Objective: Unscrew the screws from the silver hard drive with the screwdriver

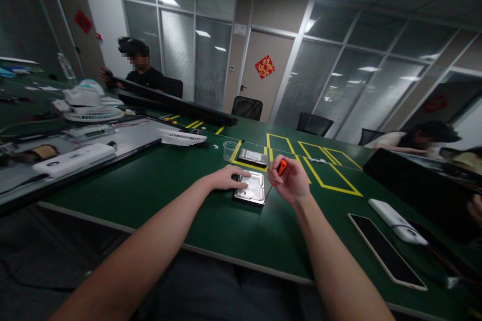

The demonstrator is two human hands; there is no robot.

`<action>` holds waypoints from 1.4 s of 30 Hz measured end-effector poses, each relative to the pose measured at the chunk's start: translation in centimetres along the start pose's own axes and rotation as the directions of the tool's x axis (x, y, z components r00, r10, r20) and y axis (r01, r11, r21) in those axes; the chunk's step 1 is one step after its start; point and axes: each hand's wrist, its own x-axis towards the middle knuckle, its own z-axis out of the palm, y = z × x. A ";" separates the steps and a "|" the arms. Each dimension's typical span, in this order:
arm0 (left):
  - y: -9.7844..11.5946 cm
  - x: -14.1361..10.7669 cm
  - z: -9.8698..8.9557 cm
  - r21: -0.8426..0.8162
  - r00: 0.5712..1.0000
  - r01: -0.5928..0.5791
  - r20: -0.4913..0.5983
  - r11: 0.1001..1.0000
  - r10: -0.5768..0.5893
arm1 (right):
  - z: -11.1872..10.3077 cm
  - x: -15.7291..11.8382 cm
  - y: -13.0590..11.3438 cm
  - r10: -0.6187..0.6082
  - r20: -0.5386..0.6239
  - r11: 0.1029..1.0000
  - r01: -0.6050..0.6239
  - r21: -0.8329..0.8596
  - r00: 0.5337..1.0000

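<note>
A silver hard drive (pixel 256 188) lies flat on the green table in front of me. My left hand (pixel 229 177) rests on its left part, fingers spread over the metal cover. In my right hand (pixel 290 178) is a screwdriver (pixel 282 167) with an orange and black handle, closed in the fingers. Its thin shaft slants down toward the drive's right edge; whether the tip touches is too small to tell. Just behind, a second hard drive (pixel 253 156) with a white label lies inside a yellow tape outline. Beside that one stands a clear plastic cup (pixel 230 151).
Yellow tape rectangles (pixel 335 180) mark the table. A phone (pixel 387 251) and a white power bank (pixel 397 221) with a cable lie at right. Left are a flat panel with electronics, a white power strip (pixel 75 159) and fan parts (pixel 183 137). Two people sit across the table.
</note>
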 end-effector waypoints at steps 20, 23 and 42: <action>-0.7 0.4 0.4 0.001 0.998 -0.058 -0.031 0.998 0.058 | 0.3 -0.1 0.1 -0.043 -0.018 0.997 0.041 -0.064 0.999; -0.7 0.4 0.3 -0.002 0.998 -0.047 -0.028 0.999 0.047 | 0.2 -0.1 0.0 -0.025 -0.016 0.999 0.024 -0.035 1.000; 0.1 0.0 0.1 0.009 0.999 -0.033 -0.021 0.999 0.033 | 0.4 -0.1 0.1 -0.014 -0.016 0.999 0.013 -0.043 1.000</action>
